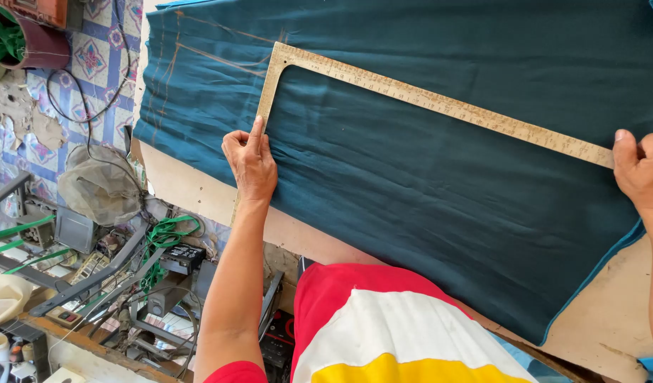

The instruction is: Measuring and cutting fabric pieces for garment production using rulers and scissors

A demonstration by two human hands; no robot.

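Left grip (250, 164) pressing one L-square ruler (425, 96), right grip (642, 174) pinning its end, one teal cloth (425, 184)

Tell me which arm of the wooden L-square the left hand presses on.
The short arm: the left hand pins it, while the right hand holds the long arm's end.

Pale, worn wooden desk (610, 323) under both hands, dark teal cloth (425, 184) spread flat directly on it
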